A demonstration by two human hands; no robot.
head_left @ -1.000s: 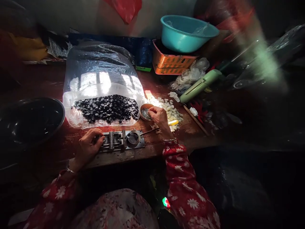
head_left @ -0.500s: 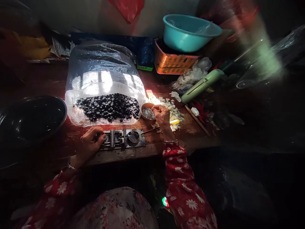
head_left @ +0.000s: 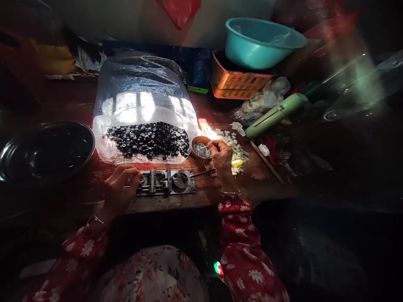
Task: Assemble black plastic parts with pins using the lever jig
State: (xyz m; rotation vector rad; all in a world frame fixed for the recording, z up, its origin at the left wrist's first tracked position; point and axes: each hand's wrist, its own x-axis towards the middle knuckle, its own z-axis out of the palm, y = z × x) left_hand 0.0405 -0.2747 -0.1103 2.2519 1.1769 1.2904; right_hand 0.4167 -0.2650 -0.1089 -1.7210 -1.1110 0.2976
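My left hand (head_left: 119,187) rests at the left end of a flat metal jig (head_left: 166,182) on the wooden table, with its fingertips closed against the jig. My right hand (head_left: 222,157) hangs over a small brown bowl of thin metal pins (head_left: 200,149), its fingertips pinched at the bowl's rim. Whether those fingers hold a pin is hidden. Beyond the jig lies a clear plastic bag of black buttons (head_left: 146,138). Pale flakes (head_left: 234,153) are scattered just right of the bowl.
A dark metal basin (head_left: 47,151) sits at the left. Behind the bag stand a teal plastic basin (head_left: 262,44) and an orange crate (head_left: 239,79). Crumpled plastic bags (head_left: 260,102), a green handled tool (head_left: 277,115) and a wooden stick (head_left: 266,161) lie to the right.
The whole scene has drifted slightly right in view. Both hands stay at the jig and the bowl, with no clear change in what they touch.
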